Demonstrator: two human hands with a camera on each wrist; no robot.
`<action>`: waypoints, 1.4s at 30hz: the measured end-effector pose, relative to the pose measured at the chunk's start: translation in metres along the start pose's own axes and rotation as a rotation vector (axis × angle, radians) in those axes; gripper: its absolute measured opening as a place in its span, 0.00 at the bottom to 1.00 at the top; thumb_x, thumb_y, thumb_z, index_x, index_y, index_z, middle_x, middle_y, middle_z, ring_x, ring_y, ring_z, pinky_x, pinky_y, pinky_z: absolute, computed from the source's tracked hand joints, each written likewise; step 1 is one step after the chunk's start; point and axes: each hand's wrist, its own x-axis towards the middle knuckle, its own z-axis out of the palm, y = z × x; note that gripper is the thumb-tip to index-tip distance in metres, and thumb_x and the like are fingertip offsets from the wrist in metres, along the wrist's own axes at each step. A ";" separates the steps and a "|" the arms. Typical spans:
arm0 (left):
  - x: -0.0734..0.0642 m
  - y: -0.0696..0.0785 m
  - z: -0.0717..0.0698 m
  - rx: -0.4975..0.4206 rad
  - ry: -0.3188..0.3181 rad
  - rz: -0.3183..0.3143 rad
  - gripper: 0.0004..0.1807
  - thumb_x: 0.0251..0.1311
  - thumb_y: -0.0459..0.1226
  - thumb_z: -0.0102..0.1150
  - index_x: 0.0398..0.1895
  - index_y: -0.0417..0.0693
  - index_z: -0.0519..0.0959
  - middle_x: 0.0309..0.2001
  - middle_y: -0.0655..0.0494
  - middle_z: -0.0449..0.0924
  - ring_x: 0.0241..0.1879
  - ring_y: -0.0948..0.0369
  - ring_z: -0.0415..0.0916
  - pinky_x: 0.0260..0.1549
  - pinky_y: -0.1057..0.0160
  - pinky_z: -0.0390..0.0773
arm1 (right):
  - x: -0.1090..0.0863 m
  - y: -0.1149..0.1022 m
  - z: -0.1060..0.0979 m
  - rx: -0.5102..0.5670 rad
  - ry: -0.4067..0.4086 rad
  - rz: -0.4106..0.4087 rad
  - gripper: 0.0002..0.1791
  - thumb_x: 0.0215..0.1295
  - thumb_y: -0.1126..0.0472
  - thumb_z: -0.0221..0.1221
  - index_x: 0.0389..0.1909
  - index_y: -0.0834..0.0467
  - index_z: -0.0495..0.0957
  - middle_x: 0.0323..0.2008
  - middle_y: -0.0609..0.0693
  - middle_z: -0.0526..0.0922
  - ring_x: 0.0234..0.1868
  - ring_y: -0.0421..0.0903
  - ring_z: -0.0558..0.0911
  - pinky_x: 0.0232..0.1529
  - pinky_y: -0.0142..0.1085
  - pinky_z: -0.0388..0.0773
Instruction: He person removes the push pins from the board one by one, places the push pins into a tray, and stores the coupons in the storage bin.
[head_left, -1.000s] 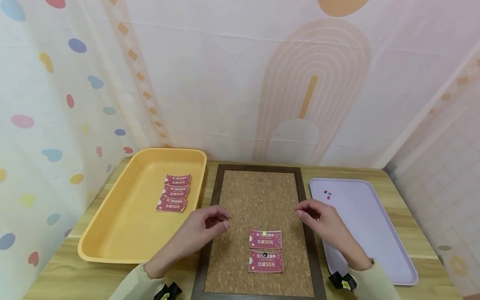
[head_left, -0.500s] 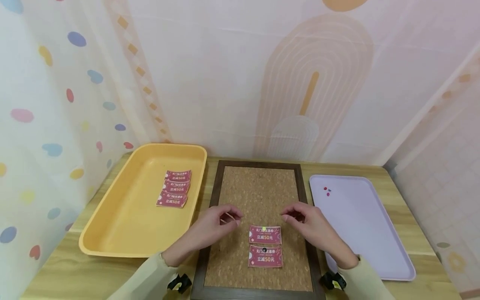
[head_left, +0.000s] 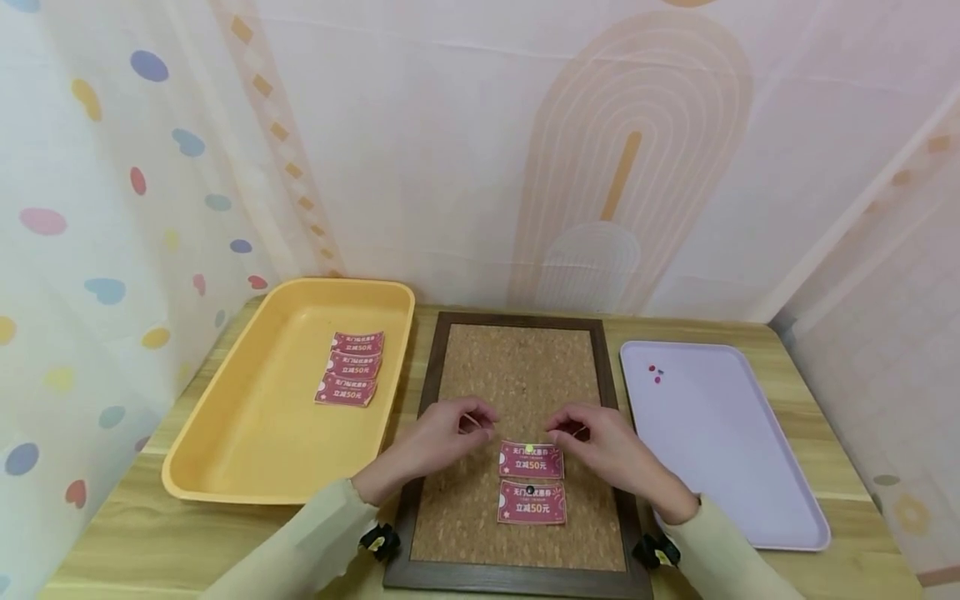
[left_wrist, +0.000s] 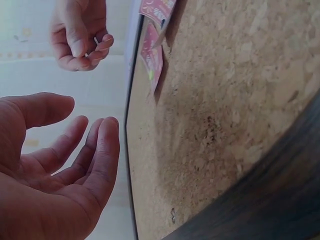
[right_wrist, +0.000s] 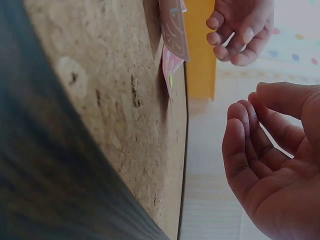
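Observation:
Both hands hover over the cork board [head_left: 517, 367], loosely curled and holding nothing. In the head view my left hand [head_left: 450, 433] is just left of the upper coupon [head_left: 531, 463], with a gap between thumb and fingers in the left wrist view. On the coupon's other side is my right hand [head_left: 603, 446], its thumb near its fingertips in the right wrist view. A yellow-green pushpin [head_left: 529, 448] sits at that coupon's top edge. Just below lies a second red coupon [head_left: 531, 505] with a black pushpin [head_left: 530, 490] near its top. Both coupons lift off the cork at their edges.
Left of the board stands a deep yellow tray [head_left: 247, 454] with three overlapping red coupons [head_left: 352, 368]. On the right, a shallow lilac tray [head_left: 727, 442] carries a few small pins [head_left: 657, 380] near its far left corner. A patterned curtain [head_left: 420, 150] hangs behind the table.
My hands have moved inward over the board, from its left and right sides toward the upper coupon. The head view has tipped slightly downward. Coupons and trays stay put.

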 end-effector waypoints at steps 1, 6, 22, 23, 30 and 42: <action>0.001 0.000 0.001 -0.003 -0.007 0.005 0.09 0.69 0.32 0.61 0.49 0.39 0.84 0.42 0.55 0.84 0.42 0.61 0.79 0.40 0.62 0.80 | 0.001 0.000 0.001 -0.005 -0.006 -0.004 0.04 0.71 0.62 0.65 0.42 0.56 0.86 0.40 0.40 0.86 0.40 0.38 0.81 0.42 0.35 0.80; 0.006 -0.003 0.005 -0.008 -0.044 0.025 0.10 0.66 0.29 0.61 0.48 0.37 0.83 0.41 0.54 0.83 0.40 0.60 0.79 0.37 0.64 0.80 | 0.005 0.001 0.001 -0.014 -0.057 0.011 0.04 0.72 0.62 0.64 0.43 0.55 0.86 0.40 0.40 0.86 0.41 0.38 0.81 0.43 0.37 0.80; 0.018 -0.007 0.017 0.089 -0.097 -0.071 0.09 0.65 0.30 0.65 0.47 0.41 0.82 0.37 0.56 0.83 0.35 0.62 0.78 0.33 0.63 0.79 | 0.023 0.004 0.010 0.015 -0.223 0.025 0.04 0.71 0.67 0.63 0.42 0.57 0.86 0.36 0.42 0.85 0.37 0.37 0.81 0.39 0.33 0.80; 0.018 -0.007 0.018 0.093 -0.099 -0.071 0.09 0.65 0.30 0.65 0.47 0.41 0.82 0.37 0.56 0.84 0.36 0.62 0.79 0.33 0.63 0.79 | 0.024 0.005 0.011 0.010 -0.228 0.027 0.04 0.71 0.67 0.64 0.42 0.57 0.86 0.36 0.42 0.85 0.37 0.37 0.81 0.39 0.33 0.80; 0.025 -0.009 0.020 0.089 -0.101 -0.070 0.09 0.62 0.29 0.66 0.45 0.41 0.83 0.36 0.56 0.86 0.34 0.64 0.79 0.33 0.63 0.78 | 0.028 0.007 0.015 -0.032 -0.259 0.030 0.04 0.70 0.66 0.64 0.40 0.54 0.86 0.34 0.39 0.84 0.35 0.36 0.79 0.38 0.33 0.78; 0.032 -0.013 0.019 0.104 -0.168 -0.013 0.08 0.61 0.26 0.64 0.35 0.49 0.84 0.31 0.62 0.82 0.29 0.64 0.74 0.29 0.65 0.74 | 0.037 0.007 0.016 -0.069 -0.313 0.096 0.06 0.68 0.67 0.65 0.38 0.54 0.87 0.32 0.40 0.84 0.31 0.39 0.77 0.35 0.35 0.76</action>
